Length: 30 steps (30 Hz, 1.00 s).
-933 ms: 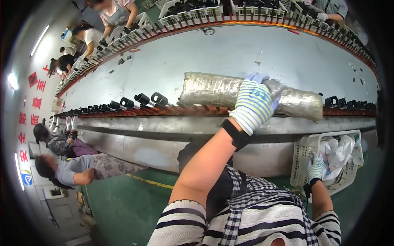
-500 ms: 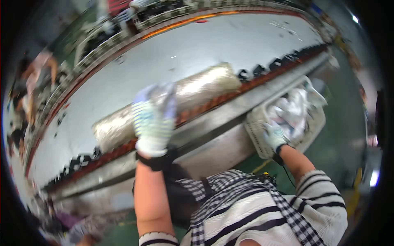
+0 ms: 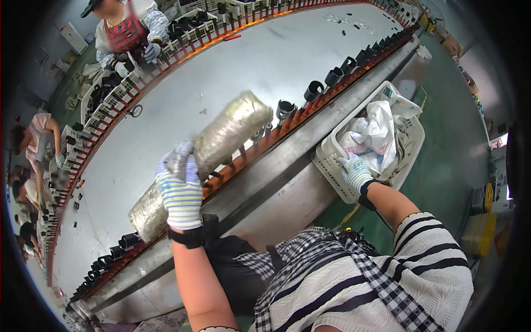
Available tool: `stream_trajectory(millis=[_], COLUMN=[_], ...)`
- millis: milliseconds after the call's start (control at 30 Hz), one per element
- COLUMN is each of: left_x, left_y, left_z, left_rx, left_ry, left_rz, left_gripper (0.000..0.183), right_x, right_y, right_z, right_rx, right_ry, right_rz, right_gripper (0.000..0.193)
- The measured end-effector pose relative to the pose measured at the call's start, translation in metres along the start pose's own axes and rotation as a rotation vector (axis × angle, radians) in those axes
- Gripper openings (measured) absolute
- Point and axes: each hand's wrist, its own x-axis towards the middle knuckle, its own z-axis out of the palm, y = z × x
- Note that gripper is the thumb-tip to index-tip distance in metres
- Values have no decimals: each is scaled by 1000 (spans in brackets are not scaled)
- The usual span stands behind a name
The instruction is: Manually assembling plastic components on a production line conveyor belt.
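Note:
My left hand (image 3: 180,193), in a white glove with coloured stripes, is over the middle of a long roll (image 3: 235,128) in shiny, crinkled wrapping. Its fingers are closed around something greyish and blurred that I cannot make out, and they hide part of the roll. The roll lies aslant along the near edge of the pale table (image 3: 251,61). To the right, my right hand (image 3: 357,170), gloved alike, has its fingers curled over the side of a cream plastic basket (image 3: 332,171). Inside the basket, close to those fingers, lies a crumpled white bag (image 3: 376,133).
Black cylindrical parts (image 3: 313,91) line the near edge, on a rail with red pegs (image 3: 243,163). Across the table stands a co-worker in a red checked apron (image 3: 126,34), beside crates (image 3: 193,27) of black parts. More people work at the far left. Green floor (image 3: 437,144) borders the basket.
The view has shifted and sharpened. My left hand appears lower and further left, uncovering more of the roll, which looks more steeply slanted. My right hand stays at the basket.

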Motion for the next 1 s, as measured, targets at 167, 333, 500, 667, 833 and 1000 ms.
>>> stream_trajectory(millis=[167,333,500,667,833,1000], left_x=[1,4,0,2,-3,0], left_y=[8,26,17,26,15,23], left_z=[-2,-12,1,-14,4,-10], left_rx=[-79,-277,82,0,121,-16], left_ry=[49,123,-68,81,-114,-20], left_rz=[-49,-89,17,46,-44,61], left_gripper=[26,26,25,27,27,26], right_x=[0,0,4,1,2,1], right_y=[1,0,2,0,1,-3], right_z=[3,-2,6,2,5,0], right_rx=[-4,-7,-6,-22,-15,7], right_ry=[-39,-17,13,18,24,9], right_rz=[-5,14,-48,-13,-27,-26], right_gripper=[41,41,41,41,39,37])
